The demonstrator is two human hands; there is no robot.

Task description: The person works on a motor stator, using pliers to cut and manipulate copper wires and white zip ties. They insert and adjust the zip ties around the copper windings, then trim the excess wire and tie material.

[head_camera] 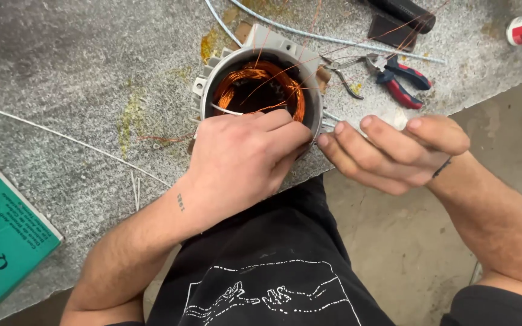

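Head view: left hand (240, 160) clamps the near rim of a grey motor stator (260, 84) wound with copper coils on the bench (74, 90); right hand (394, 151), fingers curled, pinches thin wire beside it, pliers (394, 77) nearby.

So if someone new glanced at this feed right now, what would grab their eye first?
Probably the bright copper winding coiled inside the grey round motor housing at the top centre of the speckled bench. The left hand rests on the housing's near rim, fingers curled into the opening, and the right hand sits beside it at the bench edge. Red-and-blue-handled pliers lie just right of the housing.
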